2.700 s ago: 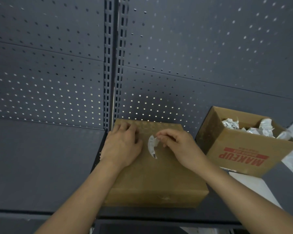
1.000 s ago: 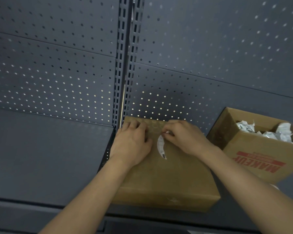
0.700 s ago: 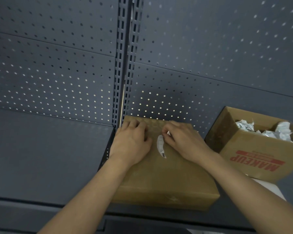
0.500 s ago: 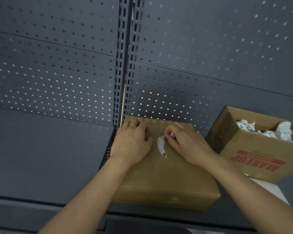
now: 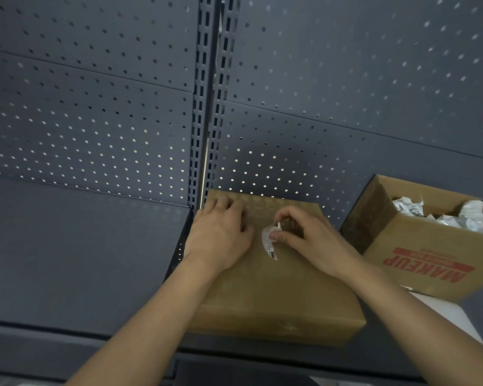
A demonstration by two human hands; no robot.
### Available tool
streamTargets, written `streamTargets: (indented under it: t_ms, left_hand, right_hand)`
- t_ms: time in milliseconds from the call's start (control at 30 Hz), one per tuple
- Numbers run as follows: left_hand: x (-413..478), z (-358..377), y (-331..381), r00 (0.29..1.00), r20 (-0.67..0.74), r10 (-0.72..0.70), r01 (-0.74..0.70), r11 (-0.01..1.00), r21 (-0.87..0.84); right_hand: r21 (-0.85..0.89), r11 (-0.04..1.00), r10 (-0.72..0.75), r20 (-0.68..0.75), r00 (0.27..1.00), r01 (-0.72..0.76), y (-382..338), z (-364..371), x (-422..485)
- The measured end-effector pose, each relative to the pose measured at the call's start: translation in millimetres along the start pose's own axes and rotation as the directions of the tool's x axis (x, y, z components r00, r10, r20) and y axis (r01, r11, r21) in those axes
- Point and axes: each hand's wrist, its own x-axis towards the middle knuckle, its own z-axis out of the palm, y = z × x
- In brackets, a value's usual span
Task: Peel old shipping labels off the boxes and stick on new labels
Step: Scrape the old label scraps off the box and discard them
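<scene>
Cardboard under both hands: at lower centre of the frame a closed box (image 5: 276,291) sits on a dark shelf (image 5: 81,260). The left hand (image 5: 221,240) lies flat on its lid, fingers loose, steadying it. The right hand (image 5: 315,243) pinches the curled upper end of the old label (image 5: 268,240) between thumb and forefinger; the barcoded lower end looks stuck to the lid. At the right edge, an open box marked MAKEUP (image 5: 430,263) holds crumpled white scraps (image 5: 470,215), seemingly stripped labels. This peel appears roughly half done; no new label is in sight.
</scene>
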Motion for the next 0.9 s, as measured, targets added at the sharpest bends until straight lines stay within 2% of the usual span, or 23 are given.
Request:
streamTargets:
  t_ms: [200,400,533,633,900]
  left_hand:
    - [1,0,-1,1.000,-0.001,-0.006,0.006,1.000,0.000]
    - [1,1,-1,1.000,0.005,-0.002,0.002,1.000,0.004]
    - [1,1,-1,1.000,0.002,0.000,0.000,1.000,0.007]
    - [1,2,-1,1.000,-0.003,-0.001,0.001,1.000,0.011]
    - [1,1,-1,1.000,-0.005,0.011,-0.011,1.000,0.014]
  right_hand:
    - [0.018,0.999,-0.036,-0.018,0.999,0.036,-3,7,8]
    - [0.047,0.998,-0.033,-0.095,0.995,0.038,-7,8,1]
    - [0.125,0.992,-0.022,-0.092,0.996,0.034,-16,6,-6]
    - [0.247,0.969,0.012,-0.101,0.995,0.013,-21,5,-12]
    - [0.340,0.940,0.039,-0.182,0.983,0.025,-24,4,-21]
